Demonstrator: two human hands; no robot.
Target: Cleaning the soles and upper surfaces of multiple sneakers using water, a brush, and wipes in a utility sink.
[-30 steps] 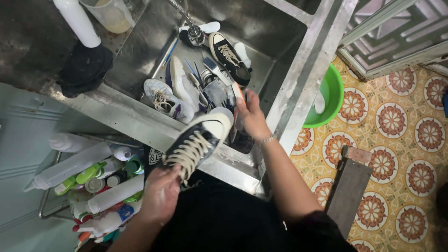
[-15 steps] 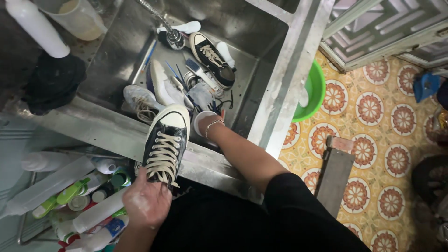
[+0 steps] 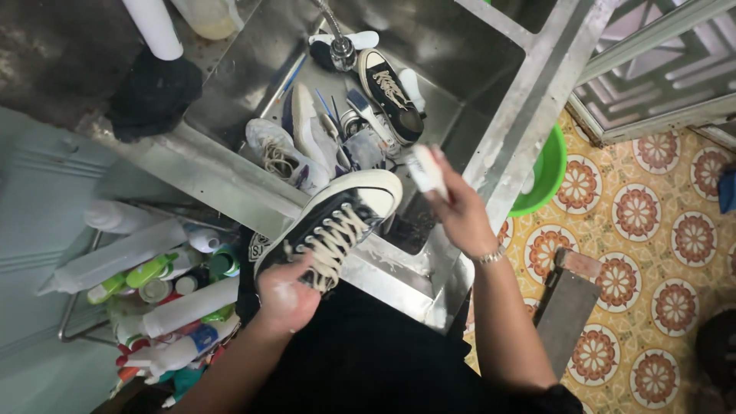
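Observation:
My left hand (image 3: 286, 295) grips the heel end of a black high-top sneaker (image 3: 333, 222) with cream laces and a white toe cap, held over the near rim of the steel sink (image 3: 222, 184). My right hand (image 3: 458, 211), a bracelet at its wrist, is raised beside the sneaker's toe and holds a small white brush-like object (image 3: 426, 170), blurred. In the sink basin lie a second black sneaker (image 3: 392, 96), a white sneaker (image 3: 280, 153), another pale shoe (image 3: 307, 130) and several brushes.
A rack of plastic bottles (image 3: 153, 291) stands left of my body below the sink. A green basin (image 3: 546, 172) sits on the patterned tile floor at right, beside a dark wooden board (image 3: 569, 307). A black cloth (image 3: 153, 92) and white bottle (image 3: 153, 27) rest on the counter.
My right hand has come up out of the sink basin holding the white object, now beside the sneaker's toe. The sneaker has tilted to the right in my left hand.

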